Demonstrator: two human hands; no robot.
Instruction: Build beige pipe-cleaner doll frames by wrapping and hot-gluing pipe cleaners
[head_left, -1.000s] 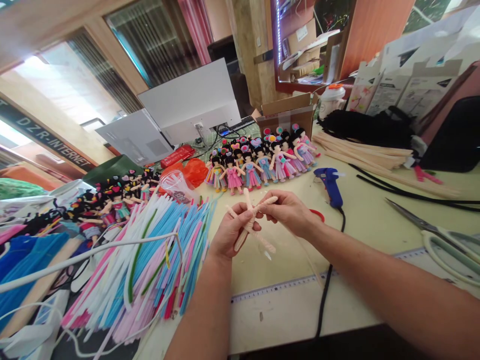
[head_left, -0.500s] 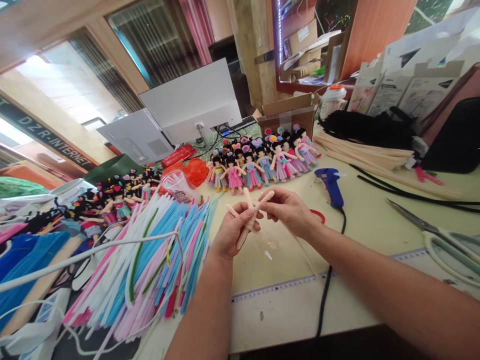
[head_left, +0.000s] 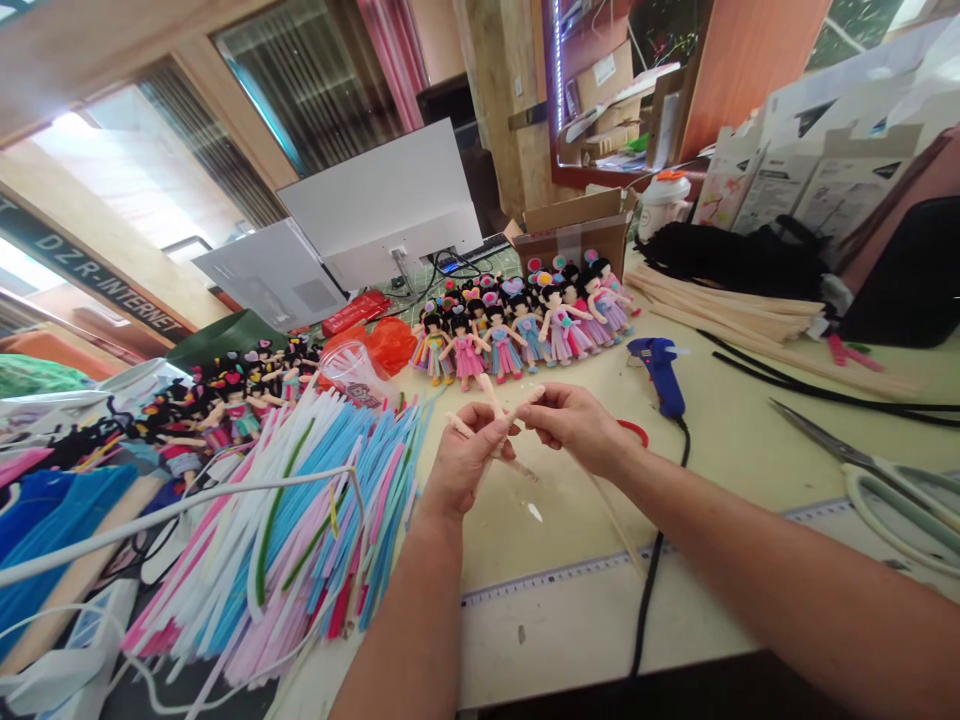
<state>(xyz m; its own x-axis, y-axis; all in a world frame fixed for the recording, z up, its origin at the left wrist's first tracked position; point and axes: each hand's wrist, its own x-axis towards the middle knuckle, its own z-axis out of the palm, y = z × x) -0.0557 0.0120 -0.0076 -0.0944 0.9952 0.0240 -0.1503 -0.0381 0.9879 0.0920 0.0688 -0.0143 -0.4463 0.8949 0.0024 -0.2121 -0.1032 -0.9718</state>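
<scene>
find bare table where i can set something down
Bare yellow tabletop lies between the glue gun and scissors. The strip nearer you than the ruler, left of the black cord, is nearly bare. It's crowded left, with pipe cleaners, and behind, with dolls.

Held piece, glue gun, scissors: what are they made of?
Held piece: probably pipe cleaner, matte and fuzzy-looking.
Glue gun: likely hard plastic, smooth moulded blue body.
Scissors: blades metal, likely steel, from the grey sheen; handles probably smooth plastic, pale rounded loops.
</scene>
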